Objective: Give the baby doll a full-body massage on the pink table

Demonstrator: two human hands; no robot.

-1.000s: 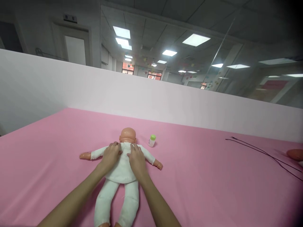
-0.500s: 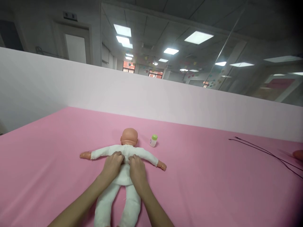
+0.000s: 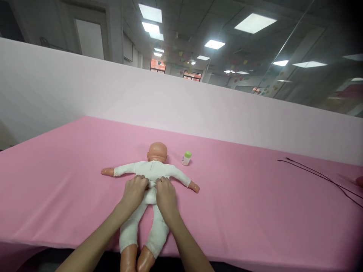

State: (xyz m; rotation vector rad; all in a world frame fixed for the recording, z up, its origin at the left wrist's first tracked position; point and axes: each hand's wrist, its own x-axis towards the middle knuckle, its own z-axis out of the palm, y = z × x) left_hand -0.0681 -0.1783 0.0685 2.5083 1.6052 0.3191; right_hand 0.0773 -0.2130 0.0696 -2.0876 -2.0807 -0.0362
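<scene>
A baby doll with a white cloth body lies face down on the pink-covered table, arms spread and lower legs over the front edge. My left hand is closed on the left side of its lower back, fingers curled into the cloth. On the other side of the back, my right hand is closed the same way, a small gap between the two. A little fold of white cloth shows between them. The fingertips of both hands are hidden.
Right of the doll's head stands a small white bottle with a green cap. Thin black cables lie at the far right, near a blurred reddish-brown object. A low white wall runs behind the table, with glass above it.
My hands have moved down the doll's back, from the upper back to the lower back. The camera view has tilted down, bringing the table's front edge and the doll's lower legs into sight.
</scene>
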